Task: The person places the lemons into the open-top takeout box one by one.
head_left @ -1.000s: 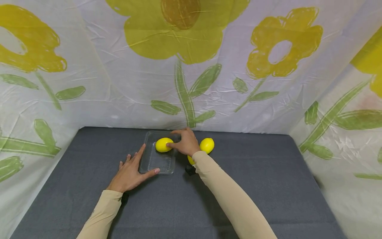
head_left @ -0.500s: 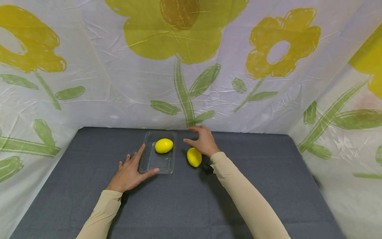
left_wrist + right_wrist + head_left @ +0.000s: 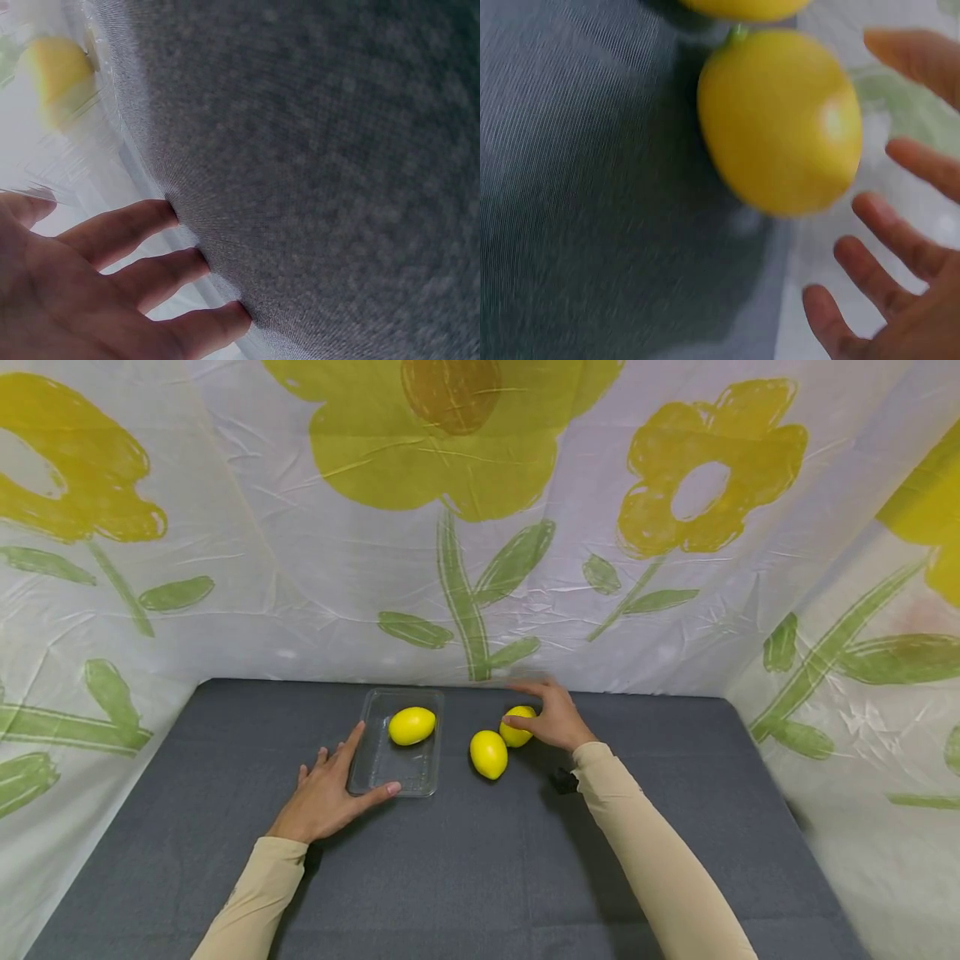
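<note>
A lemon (image 3: 412,727) lies in a clear plastic tray (image 3: 395,782) on the dark tabletop. At the tray's left side is my left hand (image 3: 322,797), fingers spread, its index finger and thumb along the edge. To the right of the tray two more lemons sit close together, a nearer lemon (image 3: 489,755) and a farther lemon (image 3: 516,732). My right hand (image 3: 558,718) is over the farther one, with the thumb across it in the head view. The right wrist view shows the right hand's spread fingers (image 3: 904,232) apart from that lemon (image 3: 780,124).
Grey cloth (image 3: 420,885) covers the table. A white curtain (image 3: 330,610) printed with yellow flowers rises right behind its back edge and along both sides. A small black object (image 3: 563,780) shows beneath the right wrist.
My right hand has let go of the lemon in the tray and moved right, to the farther lemon. The left hand has stayed at the tray.
</note>
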Demonstrator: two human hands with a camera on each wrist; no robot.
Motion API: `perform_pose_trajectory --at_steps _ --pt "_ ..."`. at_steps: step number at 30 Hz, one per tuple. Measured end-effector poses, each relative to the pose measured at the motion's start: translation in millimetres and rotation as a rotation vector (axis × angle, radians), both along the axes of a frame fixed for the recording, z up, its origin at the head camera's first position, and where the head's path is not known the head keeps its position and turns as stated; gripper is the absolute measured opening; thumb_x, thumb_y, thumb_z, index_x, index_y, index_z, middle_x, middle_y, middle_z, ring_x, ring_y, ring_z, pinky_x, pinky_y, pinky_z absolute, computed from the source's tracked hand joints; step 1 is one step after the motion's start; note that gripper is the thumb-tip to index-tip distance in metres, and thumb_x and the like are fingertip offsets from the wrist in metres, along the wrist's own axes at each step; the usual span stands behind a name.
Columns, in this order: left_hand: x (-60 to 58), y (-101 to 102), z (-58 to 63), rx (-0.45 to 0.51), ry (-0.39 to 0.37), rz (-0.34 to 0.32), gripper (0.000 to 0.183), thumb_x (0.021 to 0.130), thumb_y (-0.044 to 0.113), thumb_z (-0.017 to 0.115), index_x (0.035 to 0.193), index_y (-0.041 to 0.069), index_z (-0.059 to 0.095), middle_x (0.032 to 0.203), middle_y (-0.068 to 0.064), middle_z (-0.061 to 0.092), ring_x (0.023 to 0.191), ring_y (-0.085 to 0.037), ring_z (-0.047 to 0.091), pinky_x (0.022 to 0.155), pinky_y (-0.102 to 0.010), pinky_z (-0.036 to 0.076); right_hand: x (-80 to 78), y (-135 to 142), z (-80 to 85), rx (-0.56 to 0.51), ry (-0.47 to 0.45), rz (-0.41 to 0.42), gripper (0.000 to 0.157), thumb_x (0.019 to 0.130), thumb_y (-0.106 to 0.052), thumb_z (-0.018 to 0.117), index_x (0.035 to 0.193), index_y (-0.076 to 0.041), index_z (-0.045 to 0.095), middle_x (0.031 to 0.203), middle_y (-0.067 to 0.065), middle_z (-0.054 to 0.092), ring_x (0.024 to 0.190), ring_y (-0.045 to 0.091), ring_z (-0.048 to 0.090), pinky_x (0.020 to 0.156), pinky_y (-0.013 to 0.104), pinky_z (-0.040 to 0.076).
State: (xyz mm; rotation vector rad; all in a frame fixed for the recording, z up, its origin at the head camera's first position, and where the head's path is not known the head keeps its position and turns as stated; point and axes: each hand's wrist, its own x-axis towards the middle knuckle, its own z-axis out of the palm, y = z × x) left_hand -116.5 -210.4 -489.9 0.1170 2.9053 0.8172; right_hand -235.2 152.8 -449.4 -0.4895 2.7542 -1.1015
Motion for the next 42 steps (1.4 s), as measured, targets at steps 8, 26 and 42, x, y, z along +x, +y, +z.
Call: perform_pose_trajectory --at_steps 8,26,42 --pt "-0.6 0.5 -0.9 -0.003 0.006 -0.001 0.114 0.084 0.078 0.062 0.165 0.024 0.002 0.159 -0.031 0.028 0.143 -0.063 0.016 0.105 -0.083 0.010 -4.4 20.6 -12.2 0.003 -0.096 0.106 0.071 0.085 -0.027 0.085 0.147 -0.008 0.055 0.156 0.027 0.035 0.146 0.049 0.026 0.111 0.067 0.031" --pt "-0.2 1.6 0.5 -0.005 0.000 0.004 0.113 0.085 0.077 0.061 0.165 0.023 0.003 0.160 -0.032 0.027 0.143 -0.063 0.016 0.106 -0.083 0.009 -9.1 27.3 -23.9 0.095 -0.120 0.121 0.079 0.078 -0.026 0.092 0.146 -0.009 0.055 0.148 0.025 0.041 0.136 0.046 0.033 0.106 0.064 0.037" --pt "0.2 1.3 0.8 0.000 -0.005 0.004 0.114 0.084 0.078 0.061 0.165 0.025 0.001 0.160 -0.032 0.026 0.144 -0.063 0.015 0.106 -0.082 0.009 -3.9 22.0 -29.6 0.094 -0.080 0.064 0.078 0.079 -0.037 0.089 0.145 -0.011 0.057 0.143 0.021 0.047 0.131 0.042 0.039 0.103 0.062 0.041"
